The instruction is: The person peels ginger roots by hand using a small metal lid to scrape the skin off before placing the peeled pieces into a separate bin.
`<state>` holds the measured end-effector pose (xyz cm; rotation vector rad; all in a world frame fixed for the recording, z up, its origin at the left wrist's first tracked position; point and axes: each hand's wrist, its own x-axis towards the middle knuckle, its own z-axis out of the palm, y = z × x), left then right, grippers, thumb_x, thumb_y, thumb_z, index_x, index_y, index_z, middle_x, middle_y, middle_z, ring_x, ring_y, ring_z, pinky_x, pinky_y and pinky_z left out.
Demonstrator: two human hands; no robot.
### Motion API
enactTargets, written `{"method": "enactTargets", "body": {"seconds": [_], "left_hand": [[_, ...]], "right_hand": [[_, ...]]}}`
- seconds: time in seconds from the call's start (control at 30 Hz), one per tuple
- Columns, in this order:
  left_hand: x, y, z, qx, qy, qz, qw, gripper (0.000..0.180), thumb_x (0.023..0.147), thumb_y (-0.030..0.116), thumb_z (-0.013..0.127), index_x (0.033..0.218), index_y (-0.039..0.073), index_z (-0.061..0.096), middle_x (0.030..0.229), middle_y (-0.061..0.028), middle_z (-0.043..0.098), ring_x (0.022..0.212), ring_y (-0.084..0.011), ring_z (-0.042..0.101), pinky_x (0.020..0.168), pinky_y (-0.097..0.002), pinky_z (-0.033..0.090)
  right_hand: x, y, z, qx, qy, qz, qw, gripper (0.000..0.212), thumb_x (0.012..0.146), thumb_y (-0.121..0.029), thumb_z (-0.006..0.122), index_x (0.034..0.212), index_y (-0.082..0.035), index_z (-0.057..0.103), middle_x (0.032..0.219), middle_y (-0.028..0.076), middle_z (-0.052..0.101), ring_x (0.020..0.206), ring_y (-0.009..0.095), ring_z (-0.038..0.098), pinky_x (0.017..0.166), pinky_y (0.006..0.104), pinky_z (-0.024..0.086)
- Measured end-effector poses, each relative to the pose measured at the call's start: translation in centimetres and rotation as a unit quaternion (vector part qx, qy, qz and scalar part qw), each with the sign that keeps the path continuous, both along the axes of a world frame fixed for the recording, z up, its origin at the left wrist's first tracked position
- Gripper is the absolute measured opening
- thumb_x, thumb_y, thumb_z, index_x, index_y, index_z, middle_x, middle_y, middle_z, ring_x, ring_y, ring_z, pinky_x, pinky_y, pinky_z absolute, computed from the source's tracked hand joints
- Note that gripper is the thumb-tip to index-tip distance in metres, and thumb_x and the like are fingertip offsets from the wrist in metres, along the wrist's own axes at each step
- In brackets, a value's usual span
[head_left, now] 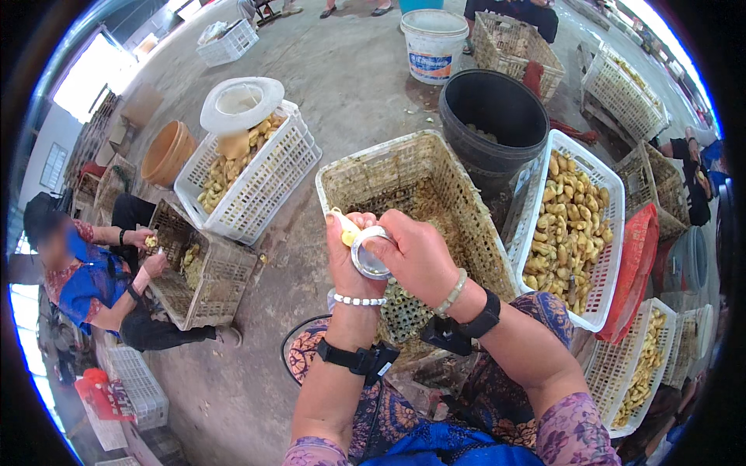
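Note:
My left hand (pixel 342 268) is closed round a pale yellow piece of peeled vegetable (pixel 343 224), its thin tip showing above the fingers. My right hand (pixel 423 256) grips a round, silver-rimmed metal lid (pixel 371 268), thumb pressed on its face. The lid's edge lies against or very close to the vegetable; which one I cannot tell. Both hands are together over a dirty beige plastic crate (pixel 373 155) with scraps stuck to its walls and floor. To the right, a white crate (pixel 616 233) holds many yellowish-brown vegetable pieces (pixel 566 210).
A black bucket (pixel 491 147) stands behind the beige crate, a white bucket (pixel 434 66) farther back. At left, another filled white crate (pixel 272 182) carries a pale, ring-shaped lid (pixel 242 105). A co-worker (pixel 93 272) sits left by a crate. A red sack (pixel 631 264) lies at right.

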<state>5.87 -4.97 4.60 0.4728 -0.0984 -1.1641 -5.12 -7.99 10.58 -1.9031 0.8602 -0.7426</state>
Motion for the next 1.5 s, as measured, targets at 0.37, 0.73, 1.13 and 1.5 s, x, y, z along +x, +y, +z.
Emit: {"method": "enactTargets", "body": {"seconds": [0.37, 0.73, 1.13, 1.5], "left_hand": [[2.0, 0.6, 0.7, 0.049, 0.022, 0.032, 0.998, 0.045, 0.096, 0.050, 0.042, 0.080, 0.008, 0.047, 0.074, -0.0050, 0.049, 0.071, -0.0184, 0.048, 0.070, -0.0327, 0.046], [0.5, 2.5, -0.7, 0.170, -0.032, -0.207, 0.963, 0.053, 0.095, 0.058, 0.032, 0.102, 0.007, 0.049, 0.081, -0.0062, 0.051, 0.070, -0.0186, 0.052, 0.065, -0.0378, 0.050], [-0.4, 2.8, -0.6, 0.223, -0.022, -0.276, 0.935, 0.053, 0.087, 0.062, 0.049, 0.094, 0.009, 0.048, 0.071, -0.0021, 0.048, 0.056, -0.0113, 0.048, 0.049, -0.0264, 0.045], [0.2, 3.3, -1.6, 0.223, 0.004, -0.283, 0.933, 0.050, 0.090, 0.061, 0.044, 0.094, 0.011, 0.046, 0.071, -0.0021, 0.048, 0.056, -0.0112, 0.048, 0.050, -0.0260, 0.046]], "right_hand": [[-0.4, -0.5, -0.7, 0.089, -0.060, -0.046, 0.993, 0.016, 0.084, -0.011, 0.062, 0.081, 0.002, 0.054, 0.069, 0.013, 0.056, 0.063, 0.015, 0.052, 0.058, 0.0331, 0.044], [-1.7, -4.2, -0.6, -0.079, -0.043, 0.008, 0.996, 0.023, 0.084, -0.015, 0.067, 0.079, -0.001, 0.050, 0.062, 0.011, 0.047, 0.055, 0.017, 0.043, 0.052, 0.0311, 0.040], [-2.4, -4.5, -1.1, -0.324, 0.044, 0.037, 0.944, 0.023, 0.078, -0.017, 0.071, 0.077, -0.006, 0.051, 0.063, 0.014, 0.053, 0.056, 0.033, 0.057, 0.049, 0.0382, 0.044], [-2.5, -3.6, -1.5, -0.283, 0.009, 0.043, 0.958, 0.026, 0.079, -0.019, 0.070, 0.076, -0.006, 0.049, 0.061, 0.013, 0.052, 0.057, 0.033, 0.057, 0.050, 0.0389, 0.044]]}}
